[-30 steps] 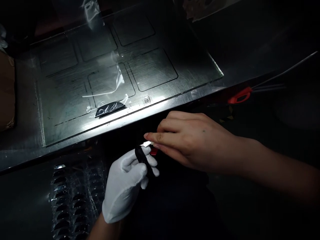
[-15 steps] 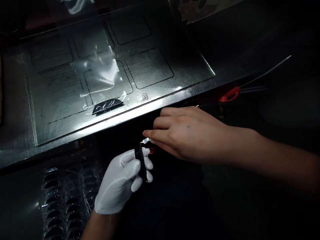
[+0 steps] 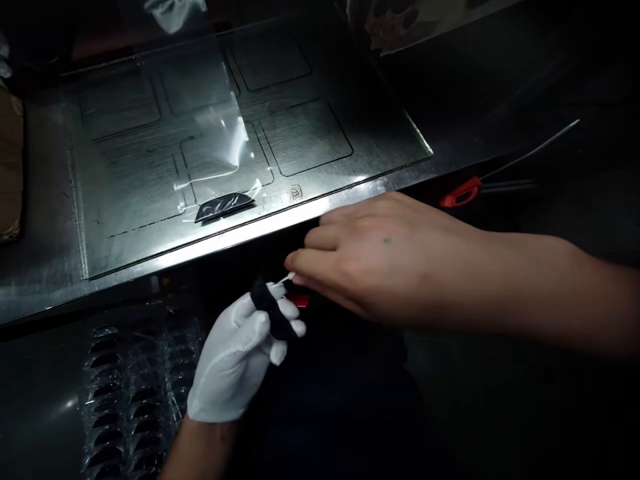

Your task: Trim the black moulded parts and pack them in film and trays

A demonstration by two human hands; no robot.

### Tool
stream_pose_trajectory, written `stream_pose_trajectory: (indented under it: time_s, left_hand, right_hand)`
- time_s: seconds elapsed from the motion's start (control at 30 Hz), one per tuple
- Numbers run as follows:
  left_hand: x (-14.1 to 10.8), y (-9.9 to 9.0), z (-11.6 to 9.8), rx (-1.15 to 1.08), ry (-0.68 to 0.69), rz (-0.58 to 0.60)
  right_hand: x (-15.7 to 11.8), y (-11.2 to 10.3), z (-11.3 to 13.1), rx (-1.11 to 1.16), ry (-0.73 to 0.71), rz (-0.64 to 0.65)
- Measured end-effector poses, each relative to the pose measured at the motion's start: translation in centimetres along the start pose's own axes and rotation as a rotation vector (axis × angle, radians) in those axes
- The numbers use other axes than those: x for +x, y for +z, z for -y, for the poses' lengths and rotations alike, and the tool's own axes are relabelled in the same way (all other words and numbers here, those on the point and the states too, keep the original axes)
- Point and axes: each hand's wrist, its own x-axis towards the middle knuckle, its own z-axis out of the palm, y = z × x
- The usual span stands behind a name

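My left hand [image 3: 233,357], in a white glove, is closed around a slim black curved piece [image 3: 270,308], held tilted between thumb and fingers below the table edge. My bare right hand [image 3: 375,257] is just to its upper right, thumb and forefinger pinched on a small thin whitish strip [image 3: 286,277]. The strip points toward the black piece's upper end; whether they touch I cannot tell. What else lies inside the right fingers is hidden. On the table near the front edge rests another black curved piece [image 3: 225,207] with clear film over it.
A clear sheet [image 3: 320,140] with dark rounded outlines covers the metal table [image 3: 165,257]. Clear plastic film [image 3: 220,133] lies on it. At lower left a clear tray [image 3: 127,373] carries several black curved pieces. A red looped handle [image 3: 460,193] projects at right; cardboard [image 3: 10,167] stands at left.
The black piece in my left hand has tilted over, its upper end swinging left. My right hand stays pinched close by. The whole view has shifted slightly.
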Motion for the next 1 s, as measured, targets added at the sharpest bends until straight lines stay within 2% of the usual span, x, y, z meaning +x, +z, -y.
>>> stream_pose_trajectory:
  time_s: [0.13, 0.27, 0.5, 0.77, 1.0]
  left_hand:
    - [0.0, -0.1, -0.1, -0.143, 0.153, -0.099]
    - [0.0, 0.1, -0.4, -0.127, 0.224, -0.138]
    - [-0.2, 0.6, -0.4, -0.05, 0.234, -0.156]
    - [-0.2, 1.0, 0.1, -0.01, 0.286, -0.256]
    - [-0.1, 1.0, 0.2, 0.024, 0.314, -0.247]
  right_hand:
    - [-1.4, 1.3, -0.5, 0.177, 0.025, -0.059]
    - [-1.9, 2.2, -0.2, 0.276, 0.003, -0.039]
    - [-1.7, 2.3, -0.1, 0.231, -0.019, -0.001]
    - [-2.0, 2.1, 0.2, 0.103, -0.032, 0.041]
    - [-2.4, 2.2, 0.6, 0.075, 0.003, 0.024]
